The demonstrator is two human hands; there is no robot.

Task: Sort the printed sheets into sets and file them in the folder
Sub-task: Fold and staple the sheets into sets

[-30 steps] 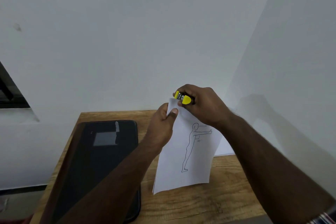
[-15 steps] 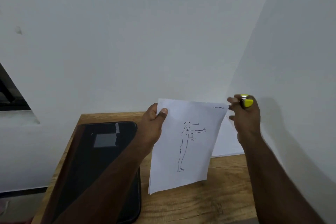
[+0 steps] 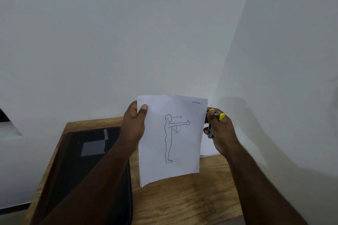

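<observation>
My left hand [image 3: 134,128] pinches the top left corner of a set of printed sheets [image 3: 184,148], held upright above the table. The front sheet shows an outline figure with an outstretched arm and "90°". At the sheets' right edge my right hand [image 3: 220,131] grips a small yellow and grey stapler [image 3: 215,120]. A black folder [image 3: 87,160] lies shut on the table to the left, partly under my left forearm. More white sheets [image 3: 207,149] lie on the table behind the held set, mostly hidden.
The wooden table [image 3: 182,201] stands in a corner between white walls at the back and right. A dark window edge [image 3: 3,117] shows at far left.
My right hand took the stapler off the sheets' top left corner, swung out to the right, then came back to their right edge. The left hand turned the sheets upright to face me.
</observation>
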